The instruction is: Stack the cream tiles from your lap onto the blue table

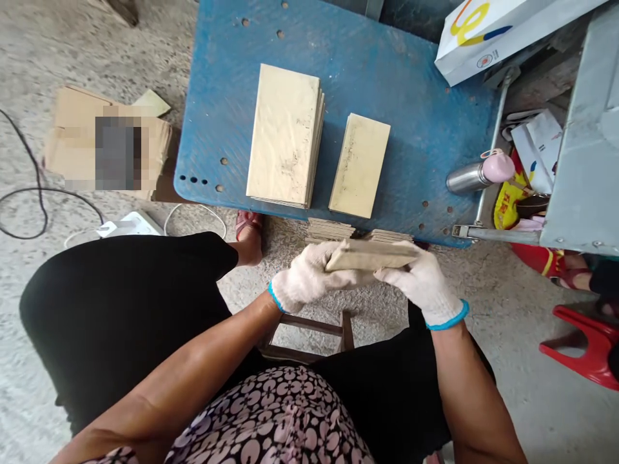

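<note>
Both my hands wear white knit gloves with blue cuffs and together hold a small stack of beige tiles [370, 255] edge-on, below the front edge of a blue table [416, 122]. My left hand [309, 278] grips the stack's left end from below. My right hand [423, 280] wraps its right end. On the table lie a larger stack of cream tiles [285, 135] and a smaller one [360, 164] beside it. More tiles [331, 228] sit stacked on the floor just under the table's edge.
A steel flask with a pink cap [478, 174] lies at the table's right edge, near a white paper bag [488, 32] and a grey metal box [587, 142]. Cardboard [72, 138], cables and a white power strip [130, 225] lie on the floor at left. A red stool [587, 345] stands at right.
</note>
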Tool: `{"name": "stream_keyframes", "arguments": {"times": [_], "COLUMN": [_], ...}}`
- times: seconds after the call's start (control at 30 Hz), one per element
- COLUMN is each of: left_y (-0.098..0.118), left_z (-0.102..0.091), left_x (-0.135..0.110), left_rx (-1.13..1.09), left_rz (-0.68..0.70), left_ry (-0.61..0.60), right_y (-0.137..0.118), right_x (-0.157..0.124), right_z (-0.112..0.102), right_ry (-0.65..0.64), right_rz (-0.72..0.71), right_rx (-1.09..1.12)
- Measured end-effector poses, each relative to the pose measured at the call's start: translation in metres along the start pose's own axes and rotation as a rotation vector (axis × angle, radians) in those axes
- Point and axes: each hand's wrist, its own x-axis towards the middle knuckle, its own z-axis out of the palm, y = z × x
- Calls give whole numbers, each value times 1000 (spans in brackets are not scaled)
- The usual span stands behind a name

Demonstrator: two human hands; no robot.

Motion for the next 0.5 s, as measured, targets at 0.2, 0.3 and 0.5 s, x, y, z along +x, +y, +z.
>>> {"name": "stream_keyframes", "arguments": {"times": [0.2, 0.3, 0.5], "left_y": [-48, -67, -100], "left_z": [-10, -20, -29], "left_x": [-34, -31, -8], "left_rx": [-47, 168, 637], "left_rz": [96, 93, -209], "left_ry": [-18, 16, 96], "right_y": [26, 41, 78], "right_x": [-15, -16, -11], "right_z": [46, 65, 99], "right_ry": [-160, -151, -33], "right_rz": [-164, -181, -31], "right_rx": [-60, -142, -242]}}
